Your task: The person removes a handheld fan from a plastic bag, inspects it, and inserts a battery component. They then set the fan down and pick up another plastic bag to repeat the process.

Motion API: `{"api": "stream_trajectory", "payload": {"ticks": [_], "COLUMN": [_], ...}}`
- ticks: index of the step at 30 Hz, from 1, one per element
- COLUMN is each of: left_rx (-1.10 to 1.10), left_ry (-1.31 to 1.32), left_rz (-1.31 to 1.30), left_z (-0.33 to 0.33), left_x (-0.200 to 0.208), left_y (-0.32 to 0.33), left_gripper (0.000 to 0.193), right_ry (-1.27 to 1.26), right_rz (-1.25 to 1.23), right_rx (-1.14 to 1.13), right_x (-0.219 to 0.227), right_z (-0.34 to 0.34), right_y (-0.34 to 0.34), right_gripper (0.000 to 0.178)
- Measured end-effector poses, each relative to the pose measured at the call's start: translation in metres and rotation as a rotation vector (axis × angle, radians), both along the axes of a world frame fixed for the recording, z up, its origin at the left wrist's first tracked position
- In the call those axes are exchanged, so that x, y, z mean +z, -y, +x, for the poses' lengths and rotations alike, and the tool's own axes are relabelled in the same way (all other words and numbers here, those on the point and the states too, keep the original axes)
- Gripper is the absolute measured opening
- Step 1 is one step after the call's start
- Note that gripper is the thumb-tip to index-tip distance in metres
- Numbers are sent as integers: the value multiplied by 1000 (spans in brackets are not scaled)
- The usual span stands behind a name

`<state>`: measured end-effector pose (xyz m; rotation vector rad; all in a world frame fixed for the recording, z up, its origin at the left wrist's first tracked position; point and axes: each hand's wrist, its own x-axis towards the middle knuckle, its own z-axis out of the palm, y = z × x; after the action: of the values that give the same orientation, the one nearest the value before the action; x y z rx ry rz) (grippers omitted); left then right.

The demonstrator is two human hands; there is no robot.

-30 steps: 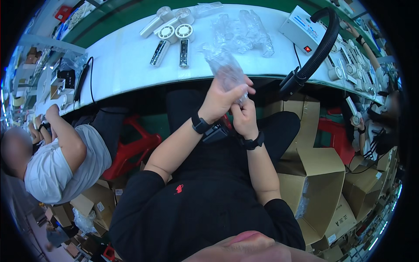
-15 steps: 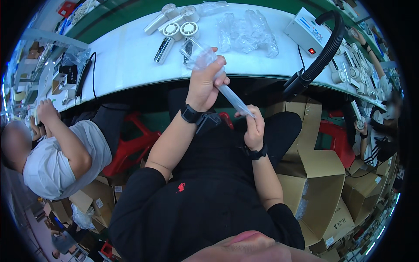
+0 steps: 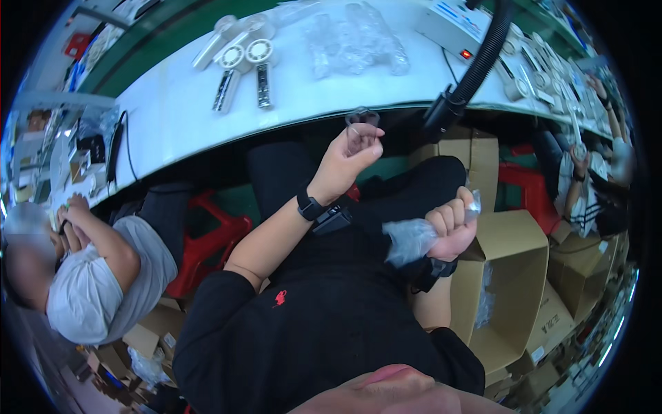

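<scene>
My left hand (image 3: 348, 160) is raised at the table's front edge, its fingers curled round a see-through plastic piece (image 3: 363, 114) with a rounded, dark-looking rim. Its exact kind I cannot make out. Further right and lower, my right hand (image 3: 453, 224) is closed in a fist on a crumpled clear plastic bag (image 3: 409, 241), which sticks out on both sides of the fist. On the table beyond my left hand lie two white handheld fans, a left fan (image 3: 233, 56) and a right fan (image 3: 260, 52), their handles showing dark insides.
More white fans (image 3: 224, 29) lie behind those two. Clear plastic packaging (image 3: 358, 45) covers the middle of the white table (image 3: 165, 103). A black flexible hose (image 3: 476, 72) hangs at right beside a white box (image 3: 458, 26). An open carton (image 3: 510, 241) stands right of my leg; a person (image 3: 103, 276) sits at left.
My hands have moved apart. The plastic bag has gone from between both hands into my right fist, lower right. My left hand now holds the see-through piece alone. The view has shifted slightly.
</scene>
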<state>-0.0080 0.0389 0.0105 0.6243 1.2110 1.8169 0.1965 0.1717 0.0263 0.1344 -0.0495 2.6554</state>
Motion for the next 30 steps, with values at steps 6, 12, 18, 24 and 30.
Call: {"api": "stream_trajectory", "payload": {"ticks": [6, 12, 18, 24, 30], "left_rx": [-221, -252, -208, -233, -225], "left_ry": [-210, 51, 27, -5, 40], "left_rz": [-44, -83, -90, -137, -89], "left_z": [37, 47, 40, 38, 38], "left_x": [-32, -72, -74, -52, -50], "left_y": [-45, -78, -83, -79, -79], "left_gripper": [28, 27, 28, 28, 28], "right_ry": [104, 206, 239, 259, 438], "right_rz": [184, 155, 161, 210, 335], "right_rx": [-186, -324, -337, -338, -395], "right_x": [-2, -5, -13, -16, -4], "right_z": [54, 71, 79, 72, 57], "right_y": [-24, -18, -23, -31, -76], "right_gripper": [24, 22, 21, 20, 23]}}
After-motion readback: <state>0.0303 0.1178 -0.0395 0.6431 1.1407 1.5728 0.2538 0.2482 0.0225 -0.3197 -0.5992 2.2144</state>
